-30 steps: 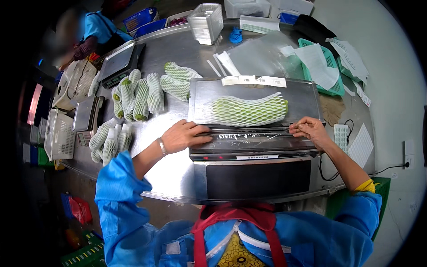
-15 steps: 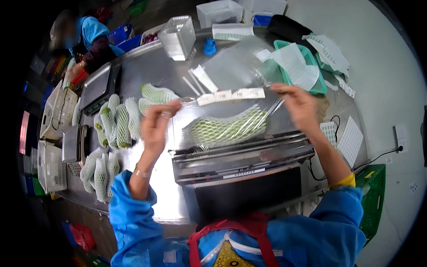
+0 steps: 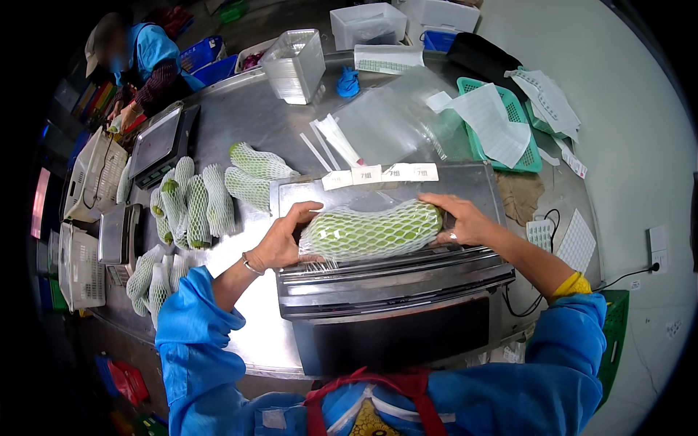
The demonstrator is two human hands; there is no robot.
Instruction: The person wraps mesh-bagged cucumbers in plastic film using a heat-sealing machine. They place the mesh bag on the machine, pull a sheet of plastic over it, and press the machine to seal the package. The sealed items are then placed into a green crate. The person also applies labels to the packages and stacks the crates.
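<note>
A long green gourd [image 3: 372, 231] in a white foam net lies across the metal wrapping machine [image 3: 396, 285], with shiny clear film over it. My left hand [image 3: 280, 240] is closed round its left end, thumb on top and fingers partly hidden behind and below. Round the right end curls my right hand [image 3: 465, 221], fingers along the top and thumb near the lower side. Some wrinkled film hangs under the gourd near my left fingers. Just beyond it, a row of white labels [image 3: 379, 175] is stuck along the machine's back edge.
Netted gourds [image 3: 195, 207] lie in a group at left, beside two scales [image 3: 161, 144]. Farther back stand clear plastic trays [image 3: 294, 67], plastic sheets [image 3: 392, 109] and a green basket [image 3: 534, 149]. A keypad [image 3: 539, 234] with cables lies at right. A co-worker [image 3: 149, 62] is at far left.
My hands were raised and apart, holding stretched film above and beyond the gourd. They have come down onto its two ends, and the film now lies tight over it.
</note>
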